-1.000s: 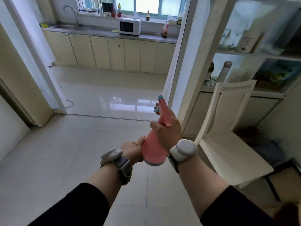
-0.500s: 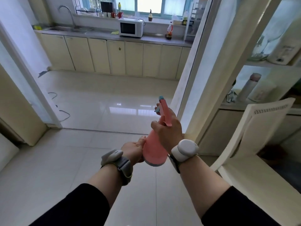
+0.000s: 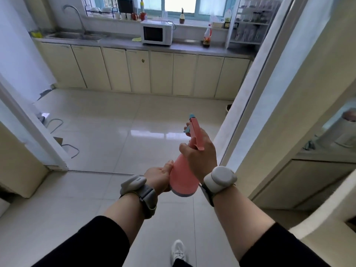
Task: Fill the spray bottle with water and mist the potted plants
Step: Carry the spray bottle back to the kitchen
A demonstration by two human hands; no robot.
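- The pink spray bottle (image 3: pixel 184 179) is held in the air over the tiled floor (image 3: pixel 107 135), at a doorway facing a kitchen, with its nozzle tilted up and away from the person.
- Whether the bottle holds any water cannot be told; its wall is opaque pink with a pale band at the base.
- The right hand (image 3: pixel 200 151) grips the bottle's neck, fingers (image 3: pixel 187 125) curled round the front by the blue trigger, thumb wrapped across the near side.
- The left hand (image 3: pixel 159 177) holds the bottle's wide lower body from the left, thumb pressed against the pink wall; its other fingers are hidden behind the bottle.
- Both wrists carry grey-and-white bands, and the sleeves are black.
- Below the fingers, a white shoe (image 3: pixel 178 251) stands on the floor.
- Well beyond the fingers, the tabletop (image 3: pixel 119 41) carries a white microwave (image 3: pixel 156 32), and to its right a clear bottle (image 3: pixel 207 36) with dark liquid low in it.
- At the tabletop's left end is a steel sink (image 3: pixel 75 35) with a tall tap; what lies in it cannot be seen.
- Red mugs (image 3: pixel 139 16) stand on the window ledge behind the microwave.
- No writing or label is readable anywhere.
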